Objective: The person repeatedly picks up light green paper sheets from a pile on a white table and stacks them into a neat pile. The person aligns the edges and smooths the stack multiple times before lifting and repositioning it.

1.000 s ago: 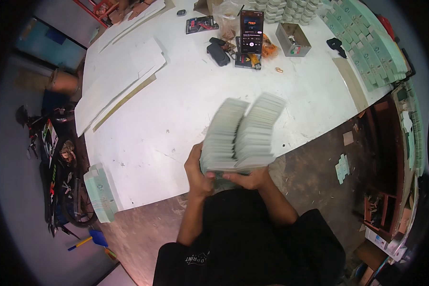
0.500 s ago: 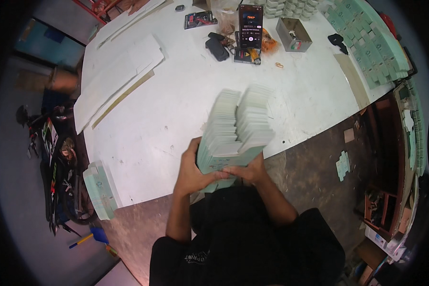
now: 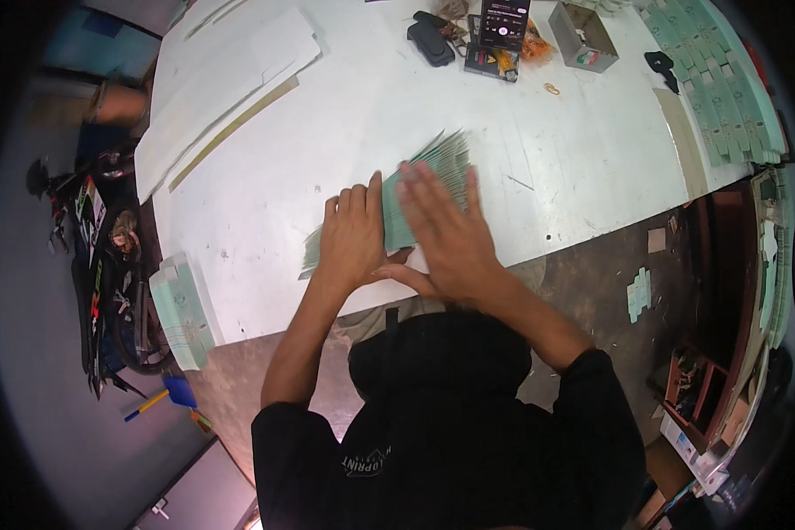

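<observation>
A stack of pale green die-cut card blanks [image 3: 398, 223] lies on the white table in front of me, its sheets fanned toward the far right and the near left. My left hand [image 3: 349, 234] rests on the stack's left part, fingers stretched out and thumb pointing right. Over its right part lies my right hand [image 3: 450, 238], fingers spread and slightly blurred. Both hands lie flat, and neither grips the stack. The hands cover much of the stack's middle and near edge.
Large white sheets [image 3: 238, 79] lie on the far left. A phone [image 3: 504, 25], a black pouch [image 3: 431, 42] and a grey open box [image 3: 583, 37] stand at the back. Green blanks are piled far right [image 3: 724, 97] and at the near left corner [image 3: 182, 309].
The stack was upright between both hands at the near edge; now it lies flat and fanned on the table. My hands have moved from gripping its sides to lying on top.
</observation>
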A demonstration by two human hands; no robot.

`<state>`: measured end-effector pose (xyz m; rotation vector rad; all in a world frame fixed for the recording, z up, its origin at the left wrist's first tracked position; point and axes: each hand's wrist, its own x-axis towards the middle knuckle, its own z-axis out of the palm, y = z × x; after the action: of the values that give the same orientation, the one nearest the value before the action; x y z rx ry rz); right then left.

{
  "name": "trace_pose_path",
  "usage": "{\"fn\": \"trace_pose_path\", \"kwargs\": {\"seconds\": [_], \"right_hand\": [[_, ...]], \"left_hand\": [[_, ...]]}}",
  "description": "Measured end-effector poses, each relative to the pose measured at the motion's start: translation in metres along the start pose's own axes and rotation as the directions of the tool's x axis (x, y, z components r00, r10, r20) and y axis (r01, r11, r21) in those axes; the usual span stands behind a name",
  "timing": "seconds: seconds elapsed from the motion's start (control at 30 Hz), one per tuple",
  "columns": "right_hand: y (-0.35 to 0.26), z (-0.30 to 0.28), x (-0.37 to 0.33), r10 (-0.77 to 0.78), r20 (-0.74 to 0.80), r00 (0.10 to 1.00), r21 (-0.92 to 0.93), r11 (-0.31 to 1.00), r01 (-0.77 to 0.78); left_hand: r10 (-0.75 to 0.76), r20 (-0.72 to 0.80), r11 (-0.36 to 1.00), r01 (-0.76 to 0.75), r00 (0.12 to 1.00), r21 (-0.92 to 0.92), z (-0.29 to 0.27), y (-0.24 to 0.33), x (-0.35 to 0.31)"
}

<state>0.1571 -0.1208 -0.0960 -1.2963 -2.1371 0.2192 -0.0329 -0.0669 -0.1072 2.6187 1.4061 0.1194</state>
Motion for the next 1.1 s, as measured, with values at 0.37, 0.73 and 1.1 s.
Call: {"fn": "trace_pose_path", "kwargs": {"seconds": [0.37, 0.73, 1.1], "right_hand": [[0.111, 0.005, -0.008, 0.136, 0.181, 0.974, 0.342, 0.92, -0.192], [0.112, 0.033, -0.029, 0.342, 0.167, 0.925, 0.512, 0.772, -0.378], [0.11, 0.034, -0.033, 0.131, 0.17, 0.977, 0.331, 0.926, -0.182]], "left_hand": [[0.017, -0.005, 0.991, -0.018, 1.0, -0.136, 0.007, -0.008, 0.0], [-0.195, 0.072, 0.962, 0.205, 0.978, -0.18, -0.024, -0.018, -0.037], [-0.421, -0.136, 0.359, 0.027, 0.897, -0.933, 0.049, -0.076, -0.097]]}}
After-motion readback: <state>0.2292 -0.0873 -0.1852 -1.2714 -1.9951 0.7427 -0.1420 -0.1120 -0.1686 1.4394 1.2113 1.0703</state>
